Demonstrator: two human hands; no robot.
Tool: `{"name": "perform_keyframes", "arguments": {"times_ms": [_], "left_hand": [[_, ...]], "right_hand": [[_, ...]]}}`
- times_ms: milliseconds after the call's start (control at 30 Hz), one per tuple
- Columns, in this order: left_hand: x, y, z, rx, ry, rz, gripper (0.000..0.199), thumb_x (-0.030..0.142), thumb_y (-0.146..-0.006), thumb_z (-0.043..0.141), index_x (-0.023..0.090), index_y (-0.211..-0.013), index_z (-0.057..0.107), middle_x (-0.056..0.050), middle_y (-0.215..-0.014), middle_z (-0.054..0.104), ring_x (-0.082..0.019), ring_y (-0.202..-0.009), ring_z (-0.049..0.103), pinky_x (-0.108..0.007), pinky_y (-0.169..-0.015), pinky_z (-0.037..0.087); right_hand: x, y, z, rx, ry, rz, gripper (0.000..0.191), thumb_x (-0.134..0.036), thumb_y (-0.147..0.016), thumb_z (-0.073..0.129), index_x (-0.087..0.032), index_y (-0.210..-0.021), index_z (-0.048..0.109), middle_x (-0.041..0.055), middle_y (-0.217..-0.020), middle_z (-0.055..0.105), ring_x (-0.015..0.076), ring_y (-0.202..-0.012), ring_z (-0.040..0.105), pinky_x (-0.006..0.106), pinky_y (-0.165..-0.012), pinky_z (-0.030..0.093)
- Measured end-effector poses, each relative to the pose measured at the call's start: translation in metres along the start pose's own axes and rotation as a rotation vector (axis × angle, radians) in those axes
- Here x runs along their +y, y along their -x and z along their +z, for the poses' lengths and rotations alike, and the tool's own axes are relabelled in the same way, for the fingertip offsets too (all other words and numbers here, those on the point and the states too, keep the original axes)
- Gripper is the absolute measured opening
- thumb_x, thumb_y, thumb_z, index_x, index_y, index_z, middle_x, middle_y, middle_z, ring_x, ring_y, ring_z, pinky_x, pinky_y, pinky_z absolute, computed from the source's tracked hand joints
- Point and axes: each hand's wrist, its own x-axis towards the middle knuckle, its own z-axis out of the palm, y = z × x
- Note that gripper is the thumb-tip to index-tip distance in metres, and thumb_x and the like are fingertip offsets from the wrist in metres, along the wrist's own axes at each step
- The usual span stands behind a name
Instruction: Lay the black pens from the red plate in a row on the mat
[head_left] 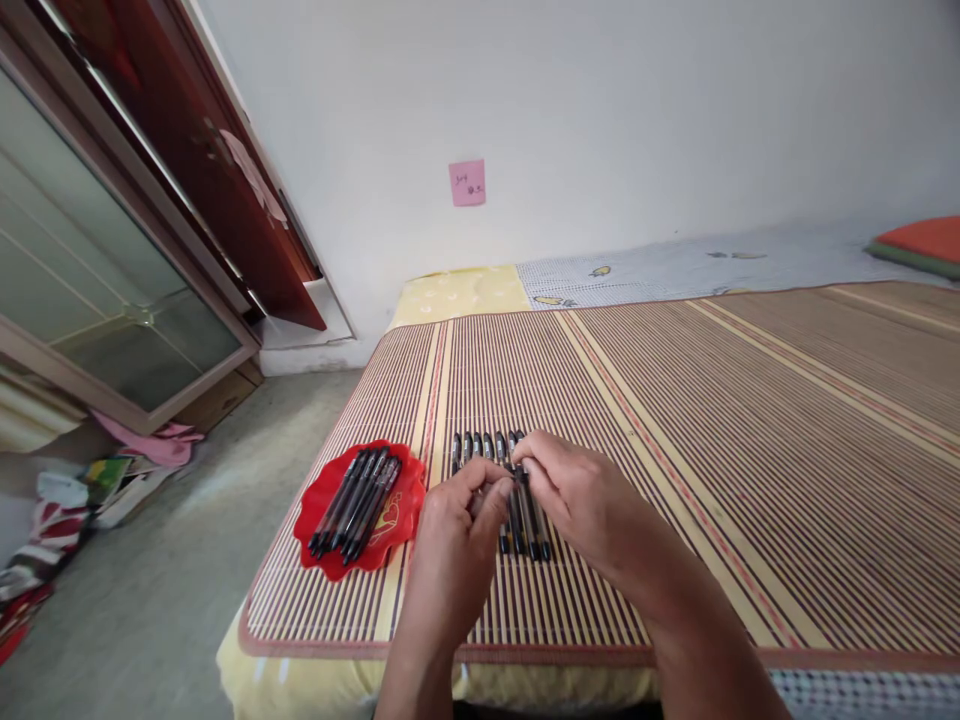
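Several black pens (534, 530) lie side by side in a row on the striped mat, partly covered by my hands. My left hand (465, 520) is closed over the row, thumb and forefinger pinched together. Facing it, my right hand (574, 490) is closed too, fingertips pinched near the pens on the row's right side. A small dark piece shows between the two sets of fingertips; whether it is part of a pen I cannot tell. To the left, a red wavy-edged plate (409, 455) holds several more black pens (356, 505).
The striped mat (660, 440) covers the bed, whose front edge is close to me. Past the bed's left side is grey floor (217, 530), with clothes (56, 520) and a glass-panelled door (97, 250). A pink note (467, 183) is on the wall.
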Motion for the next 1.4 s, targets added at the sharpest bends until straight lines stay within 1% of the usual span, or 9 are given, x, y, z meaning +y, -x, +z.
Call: {"name": "perform_keyframes", "arguments": {"times_ms": [133, 267, 400, 467, 667, 833, 1067, 1233, 1400], "left_hand": [[-0.002, 0.000, 0.003, -0.026, 0.254, -0.051, 0.023, 0.040, -0.098, 0.055, 0.020, -0.087, 0.060, 0.006, -0.065, 0.050, -0.005, -0.044, 0.040, -0.019, -0.043, 0.027], [-0.005, -0.006, 0.008, -0.053, 0.547, -0.076, 0.021, 0.038, -0.097, 0.058, 0.018, -0.089, 0.059, 0.006, -0.063, 0.054, -0.006, -0.044, 0.052, -0.018, -0.045, 0.032], [-0.006, -0.010, 0.014, -0.149, 0.703, -0.099, 0.020, 0.034, -0.096, 0.060, 0.017, -0.086, 0.056, 0.005, -0.063, 0.057, -0.007, -0.046, 0.058, -0.018, -0.047, 0.034], [-0.004, -0.009, 0.017, -0.171, 0.719, -0.112, 0.022, 0.034, -0.095, 0.061, 0.017, -0.083, 0.055, 0.004, -0.063, 0.057, -0.007, -0.045, 0.058, -0.018, -0.046, 0.032], [-0.001, -0.008, 0.023, -0.143, 0.779, -0.088, 0.020, 0.033, -0.094, 0.063, 0.017, -0.084, 0.056, 0.005, -0.063, 0.054, -0.003, -0.044, 0.041, -0.017, -0.045, 0.028], [0.003, -0.008, 0.022, -0.142, 0.876, -0.089, 0.015, 0.030, -0.092, 0.065, 0.016, -0.088, 0.058, 0.004, -0.065, 0.053, -0.005, -0.050, 0.039, -0.017, -0.049, 0.030], [0.008, -0.008, 0.023, -0.102, 0.934, -0.136, 0.018, 0.029, -0.084, 0.071, 0.017, -0.086, 0.058, 0.005, -0.063, 0.050, -0.005, -0.050, 0.037, -0.018, -0.050, 0.030], [0.006, -0.009, 0.025, -0.131, 0.922, -0.143, 0.019, 0.031, -0.084, 0.071, 0.017, -0.085, 0.058, 0.004, -0.065, 0.054, -0.004, -0.048, 0.038, -0.018, -0.047, 0.027], [0.009, -0.008, 0.027, -0.064, 0.979, -0.162, 0.021, 0.029, -0.081, 0.073, 0.018, -0.085, 0.056, 0.005, -0.065, 0.052, -0.005, -0.049, 0.037, -0.019, -0.050, 0.032]], "right_hand": [[0.007, 0.002, -0.012, 0.064, -0.147, 0.073, 0.015, -0.025, -0.099, 0.049, -0.021, -0.095, 0.063, 0.0010, -0.073, 0.065, 0.0138, -0.061, 0.059, 0.028, -0.056, 0.042], [0.014, 0.002, -0.013, 0.134, -0.421, 0.256, 0.014, -0.032, -0.098, 0.055, -0.022, -0.098, 0.065, -0.0006, -0.075, 0.068, 0.0100, -0.052, 0.055, 0.023, -0.046, 0.041], [0.010, -0.005, 0.000, 0.336, -0.715, 0.331, 0.017, -0.035, -0.092, 0.066, -0.020, -0.100, 0.067, 0.0028, -0.080, 0.073, 0.0149, -0.069, 0.069, 0.028, -0.066, 0.055], [0.006, -0.009, 0.008, 0.385, -0.889, 0.372, 0.020, -0.036, -0.090, 0.069, -0.020, -0.101, 0.068, 0.0046, -0.082, 0.076, 0.0177, -0.079, 0.072, 0.032, -0.076, 0.058], [-0.003, -0.012, 0.027, 0.301, -1.270, 0.460, 0.021, -0.037, -0.084, 0.076, -0.021, -0.095, 0.069, 0.0051, -0.087, 0.078, 0.0170, -0.078, 0.073, 0.029, -0.072, 0.058], [-0.010, -0.014, 0.029, 0.306, -1.380, 0.472, 0.021, -0.036, -0.081, 0.079, -0.020, -0.091, 0.069, 0.0043, -0.086, 0.078, 0.0144, -0.076, 0.073, 0.025, -0.073, 0.057], [-0.010, -0.016, 0.036, 0.361, -1.409, 0.483, 0.022, -0.038, -0.083, 0.076, -0.021, -0.092, 0.067, 0.0040, -0.085, 0.077, 0.0171, -0.076, 0.073, 0.030, -0.073, 0.059], [-0.006, -0.016, 0.039, 0.413, -1.420, 0.471, 0.019, -0.038, -0.086, 0.073, -0.022, -0.094, 0.066, 0.0031, -0.084, 0.076, 0.0188, -0.085, 0.073, 0.031, -0.078, 0.059], [-0.010, -0.015, 0.037, 0.355, -1.446, 0.470, 0.020, -0.036, -0.084, 0.076, -0.022, -0.093, 0.066, 0.0023, -0.085, 0.076, 0.0133, -0.064, 0.068, 0.022, -0.053, 0.055]]}}
